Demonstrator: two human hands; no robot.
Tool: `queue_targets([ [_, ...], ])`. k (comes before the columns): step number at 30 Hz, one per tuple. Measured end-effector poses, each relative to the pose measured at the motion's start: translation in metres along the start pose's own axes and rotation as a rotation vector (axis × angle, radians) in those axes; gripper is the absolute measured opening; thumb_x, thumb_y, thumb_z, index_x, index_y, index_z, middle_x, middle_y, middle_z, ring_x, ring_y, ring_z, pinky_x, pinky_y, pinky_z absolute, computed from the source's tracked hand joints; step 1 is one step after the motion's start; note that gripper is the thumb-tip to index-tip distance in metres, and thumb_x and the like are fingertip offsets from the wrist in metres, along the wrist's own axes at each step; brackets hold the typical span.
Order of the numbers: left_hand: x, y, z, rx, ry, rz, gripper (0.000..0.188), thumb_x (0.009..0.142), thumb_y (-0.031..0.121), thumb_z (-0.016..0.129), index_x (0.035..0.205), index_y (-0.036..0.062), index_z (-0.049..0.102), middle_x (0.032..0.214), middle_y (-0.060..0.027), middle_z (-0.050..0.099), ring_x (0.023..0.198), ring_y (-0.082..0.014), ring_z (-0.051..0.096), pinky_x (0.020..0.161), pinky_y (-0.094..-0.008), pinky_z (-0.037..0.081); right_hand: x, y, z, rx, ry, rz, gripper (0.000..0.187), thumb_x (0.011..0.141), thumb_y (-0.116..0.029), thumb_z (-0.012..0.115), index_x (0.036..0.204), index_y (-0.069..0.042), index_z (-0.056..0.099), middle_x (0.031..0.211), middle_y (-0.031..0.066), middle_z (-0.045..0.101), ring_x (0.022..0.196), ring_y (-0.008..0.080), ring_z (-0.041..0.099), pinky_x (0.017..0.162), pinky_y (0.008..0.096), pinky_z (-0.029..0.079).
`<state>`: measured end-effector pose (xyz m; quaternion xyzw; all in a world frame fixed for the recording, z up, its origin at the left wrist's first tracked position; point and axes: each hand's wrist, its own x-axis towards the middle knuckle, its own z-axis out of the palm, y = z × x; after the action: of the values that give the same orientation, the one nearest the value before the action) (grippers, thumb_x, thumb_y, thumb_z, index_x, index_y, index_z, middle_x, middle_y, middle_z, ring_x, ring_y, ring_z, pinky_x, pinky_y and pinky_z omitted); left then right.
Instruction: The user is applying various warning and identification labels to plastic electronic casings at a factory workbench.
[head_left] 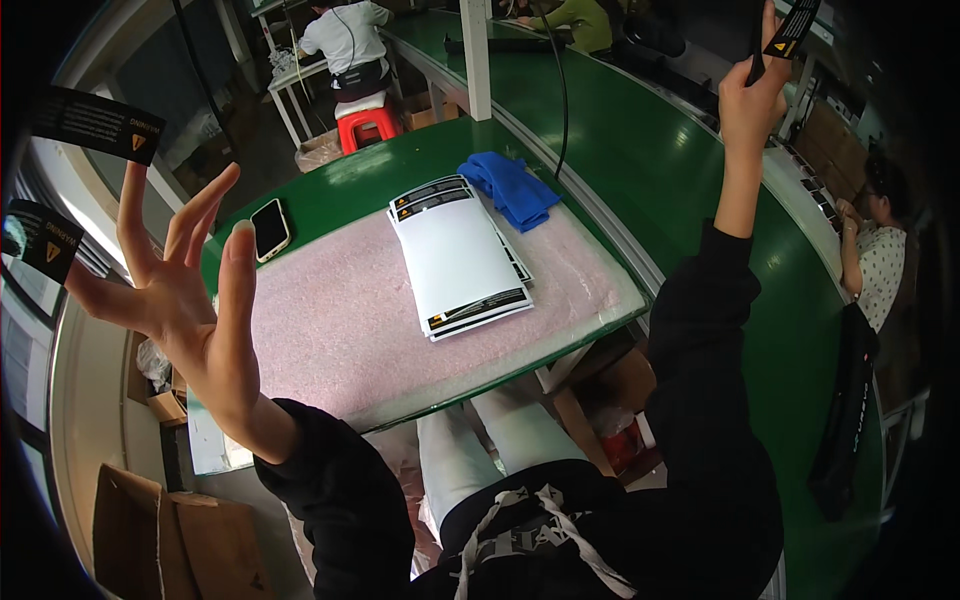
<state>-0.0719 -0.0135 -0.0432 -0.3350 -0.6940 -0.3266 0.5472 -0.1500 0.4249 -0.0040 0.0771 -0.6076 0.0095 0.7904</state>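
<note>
My left hand (185,300) is raised at the left with its fingers spread wide. One black warning label (95,125) clings to a fingertip, and a second black label (42,242) hangs from another. Up at the top right, my right hand (752,105) is lifted with a finger stretched upward. Beside its fingers is a black label (795,28), and a dark strip stands at the thumb; the top of this hand is cut off. Between my arms lies a stack of white sheets (462,255) with black labels along its ends, apart from both hands.
The sheets rest on a pink padded mat (320,330) over a green table (350,180). A phone (270,230) and a blue cloth (510,188) lie near its far side. Behind runs a green conveyor (660,130). Cardboard boxes (130,530) stand lower left; other people sit around.
</note>
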Motion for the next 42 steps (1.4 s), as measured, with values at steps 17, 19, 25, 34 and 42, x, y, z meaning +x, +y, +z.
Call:
queue_targets([
  [17,-0.037,0.045,0.037,-0.31,0.319,-0.248,0.094,0.081,0.002,0.057,0.142,0.0345,-0.007,0.144,-0.0175,0.028,0.097,-0.0361,0.063,0.09,-0.0454,0.046,-0.012,0.028,-0.065,0.115,-0.246,-0.28,0.056,0.081,0.014,0.048,0.133,-0.001,0.037,0.128,0.0105,0.054,0.101,0.0339,0.06,0.078,0.0317,0.05],
  [19,-0.042,0.047,0.037,-0.304,0.318,-0.257,0.094,0.081,0.002,0.057,0.142,0.0349,-0.006,0.144,-0.0171,0.027,0.096,-0.0362,0.063,0.089,-0.0459,0.047,-0.017,0.028,-0.066,0.069,-0.141,-0.1,0.052,0.082,0.011,0.052,0.131,0.0,0.039,0.123,0.0111,0.058,0.094,0.0312,0.064,0.075,0.0316,0.052],
  [25,-0.051,0.053,0.035,-0.322,0.388,-0.309,0.092,0.08,0.001,0.056,0.142,0.0356,-0.003,0.146,-0.0173,0.025,0.095,-0.0371,0.063,0.092,-0.0493,0.046,-0.019,0.027,-0.071,-0.045,0.014,0.053,0.062,0.085,0.003,0.057,0.138,0.001,0.025,0.111,0.0167,0.064,0.082,0.0205,0.066,0.069,0.0261,0.052],
  [34,-0.062,0.074,0.006,-0.239,0.474,-0.258,0.074,0.087,0.02,0.045,0.145,0.0229,0.0,0.13,-0.029,0.044,0.101,-0.0423,0.059,0.091,-0.0532,0.047,0.014,-0.028,-0.087,0.156,-0.118,-0.23,0.049,0.082,0.008,0.055,0.13,0.004,0.044,0.125,0.018,0.055,0.091,0.0196,0.064,0.073,0.0274,0.053],
  [42,-0.085,0.073,0.017,-0.003,0.463,-0.386,0.071,0.092,0.024,0.039,0.146,0.0205,-0.006,0.131,-0.0312,0.041,0.106,-0.0414,0.057,0.097,-0.0482,0.041,-0.003,-0.1,-0.058,0.706,-0.343,-0.607,0.055,0.078,-0.028,0.071,0.127,-0.042,0.05,0.124,0.0146,0.057,0.092,0.0339,0.061,0.069,0.036,0.054],
])
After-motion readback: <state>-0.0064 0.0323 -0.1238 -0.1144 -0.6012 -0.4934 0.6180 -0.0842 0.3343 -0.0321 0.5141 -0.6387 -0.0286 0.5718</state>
